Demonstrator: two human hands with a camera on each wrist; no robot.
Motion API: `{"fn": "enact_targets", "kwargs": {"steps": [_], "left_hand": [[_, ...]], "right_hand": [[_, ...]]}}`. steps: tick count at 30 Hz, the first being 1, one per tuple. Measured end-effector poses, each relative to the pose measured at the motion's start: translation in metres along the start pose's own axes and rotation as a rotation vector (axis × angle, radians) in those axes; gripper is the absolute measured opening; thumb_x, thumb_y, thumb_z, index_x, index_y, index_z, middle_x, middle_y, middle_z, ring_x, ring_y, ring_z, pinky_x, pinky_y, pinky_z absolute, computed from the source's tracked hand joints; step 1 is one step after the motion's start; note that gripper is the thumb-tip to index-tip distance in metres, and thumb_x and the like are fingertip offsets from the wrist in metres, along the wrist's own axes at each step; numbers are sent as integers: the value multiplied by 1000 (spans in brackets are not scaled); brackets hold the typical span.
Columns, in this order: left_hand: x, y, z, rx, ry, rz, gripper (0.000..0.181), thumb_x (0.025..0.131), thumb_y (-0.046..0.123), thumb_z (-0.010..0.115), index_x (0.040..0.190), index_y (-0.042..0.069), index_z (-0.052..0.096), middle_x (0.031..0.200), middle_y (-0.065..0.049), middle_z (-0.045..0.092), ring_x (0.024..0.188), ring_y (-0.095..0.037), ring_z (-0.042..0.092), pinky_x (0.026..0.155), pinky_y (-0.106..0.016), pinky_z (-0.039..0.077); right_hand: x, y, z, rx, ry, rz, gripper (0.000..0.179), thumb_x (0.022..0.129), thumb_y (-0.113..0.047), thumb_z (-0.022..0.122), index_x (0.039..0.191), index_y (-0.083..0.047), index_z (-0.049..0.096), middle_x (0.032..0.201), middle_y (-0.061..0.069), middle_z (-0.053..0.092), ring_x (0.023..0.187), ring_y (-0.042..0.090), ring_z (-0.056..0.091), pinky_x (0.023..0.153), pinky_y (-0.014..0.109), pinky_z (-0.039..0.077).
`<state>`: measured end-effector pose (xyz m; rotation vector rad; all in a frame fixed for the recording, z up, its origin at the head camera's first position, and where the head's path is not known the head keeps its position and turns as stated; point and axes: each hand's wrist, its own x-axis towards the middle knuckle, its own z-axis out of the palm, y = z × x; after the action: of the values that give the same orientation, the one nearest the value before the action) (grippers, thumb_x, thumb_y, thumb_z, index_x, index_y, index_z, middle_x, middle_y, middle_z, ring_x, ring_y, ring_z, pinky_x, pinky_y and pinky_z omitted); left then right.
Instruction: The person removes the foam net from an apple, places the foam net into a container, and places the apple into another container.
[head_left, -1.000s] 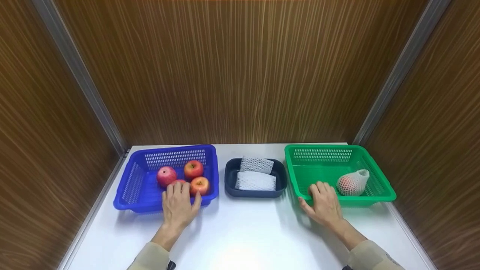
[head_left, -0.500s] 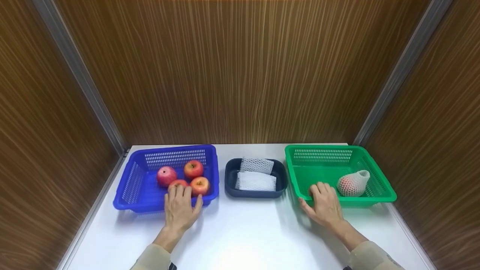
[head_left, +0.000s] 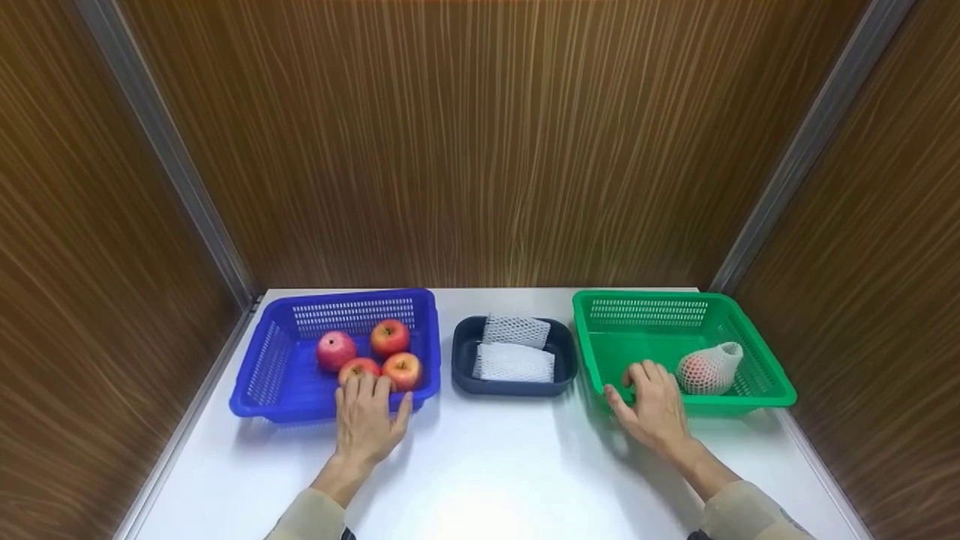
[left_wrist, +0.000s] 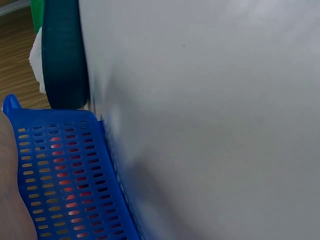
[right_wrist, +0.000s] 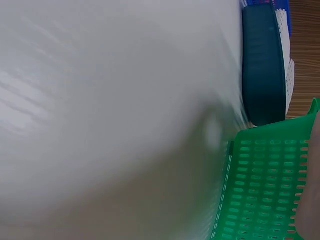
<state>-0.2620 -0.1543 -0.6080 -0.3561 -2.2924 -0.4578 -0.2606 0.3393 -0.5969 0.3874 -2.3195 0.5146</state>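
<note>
In the head view, my left hand [head_left: 365, 421] lies over the front rim of a blue plastic basket [head_left: 281, 405], loosely bent fingers beside the nearest apple [head_left: 358, 368]. Several red apples sit in that basket, including one at the back [head_left: 390, 337]. My right hand [head_left: 654, 405] is at the front rim of a green plastic basket [head_left: 739, 399], its bent fingertips over the inside and nothing seen in its grasp. Inside, to the right, an apple in a white foam net [head_left: 709, 369] lies on its side. Both wrist views show only a hand's edge beside each basket's wall.
A dark blue tray [head_left: 517, 388] stands between the baskets, with two white foam net sleeves [head_left: 514, 363] in it. The white table [head_left: 480, 465] is bounded by wood-grain panels [head_left: 480, 150] at the back and both sides.
My left hand has drawn back slightly toward me and to the right, baring more of the front apple. My right thumb and fingers have shifted slightly at the green rim. Both baskets stay in place.
</note>
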Motion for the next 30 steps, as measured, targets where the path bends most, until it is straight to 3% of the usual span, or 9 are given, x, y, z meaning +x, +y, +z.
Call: {"fn": "enact_targets", "kwargs": {"steps": [9, 22, 30], "left_hand": [[-1, -3, 5, 8, 22, 36, 36, 97, 40, 75, 96, 8, 60, 97, -16, 57, 99, -40, 53, 84, -48, 38], [-1, -1, 2, -9, -36, 6, 34, 99, 39, 75, 99, 8, 62, 99, -15, 56, 104, -40, 53, 90, -50, 38], [-2, -1, 2, 9, -35, 5, 32, 100, 38, 73, 103, 7, 64, 99, -15, 57, 106, -41, 55, 89, -49, 39]], "right_hand": [[13, 1, -7, 20, -39, 61, 25, 95, -27, 81, 92, -8, 65, 87, 11, 61, 79, 28, 52, 76, 45, 41], [40, 9, -22, 2, -85, 145, 26, 99, -27, 80, 101, -2, 70, 96, 17, 66, 89, 37, 58, 82, 49, 44], [51, 23, -30, -54, -127, 192, 32, 102, -32, 77, 111, -2, 71, 104, 20, 67, 97, 42, 61, 84, 56, 47]]}}
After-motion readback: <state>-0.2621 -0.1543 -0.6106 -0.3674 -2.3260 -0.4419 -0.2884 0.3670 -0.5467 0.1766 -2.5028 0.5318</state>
